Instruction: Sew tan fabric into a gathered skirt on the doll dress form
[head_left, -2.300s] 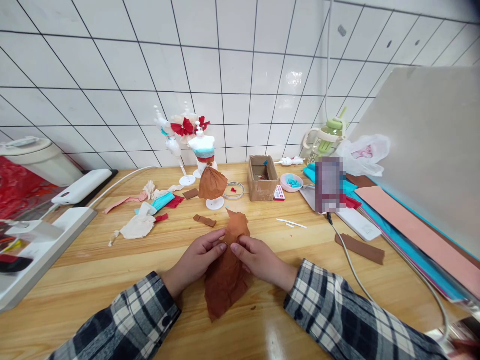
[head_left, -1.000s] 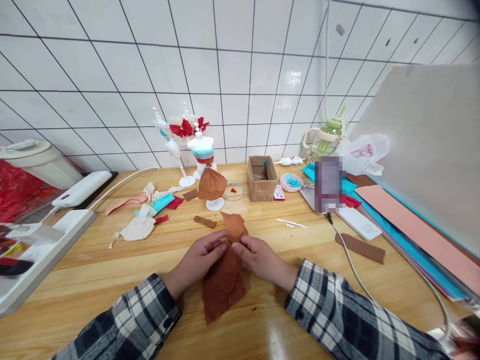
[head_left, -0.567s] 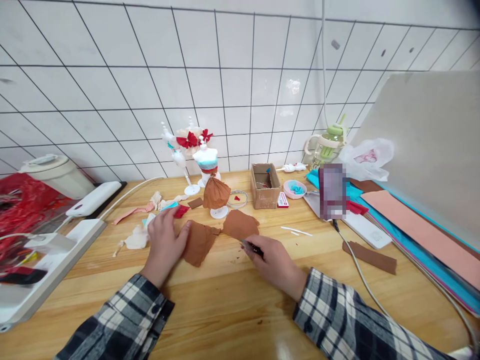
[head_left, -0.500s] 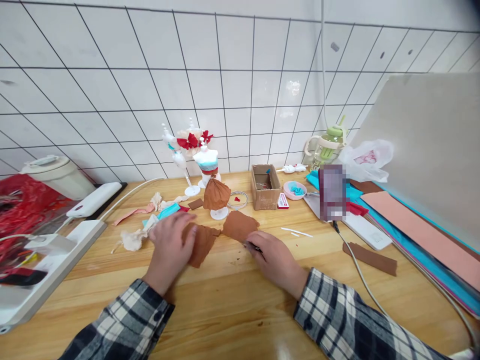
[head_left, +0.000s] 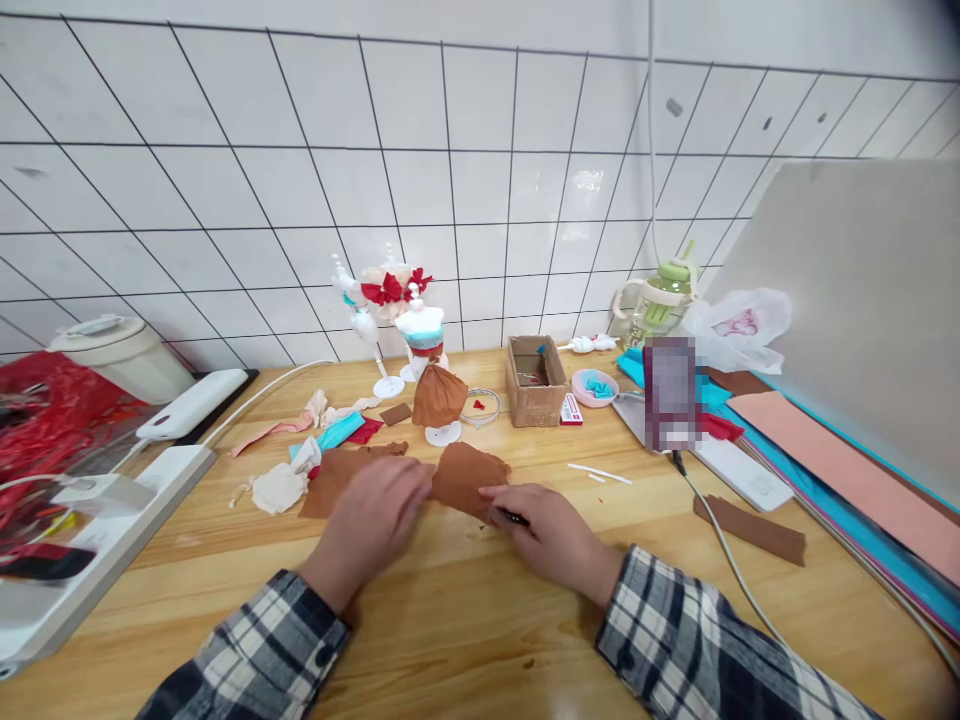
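Red/wht pkt [head_left: 571, 410] print illegible; pink dish [head_left: 595, 402] holds blue scraps [head_left: 598, 385]; L hand [head_left: 379, 515] over brn sheet [head_left: 330, 482], can't tell grip; R hand [head_left: 551, 535] clasps dk tool [head_left: 513, 517].

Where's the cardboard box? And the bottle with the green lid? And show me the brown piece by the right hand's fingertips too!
Cardboard box [head_left: 535, 407]: head view, on its front wall.
Green-lidded bottle [head_left: 673, 271]: head view, on its lid.
Brown piece [head_left: 468, 477]: head view, near its middle.
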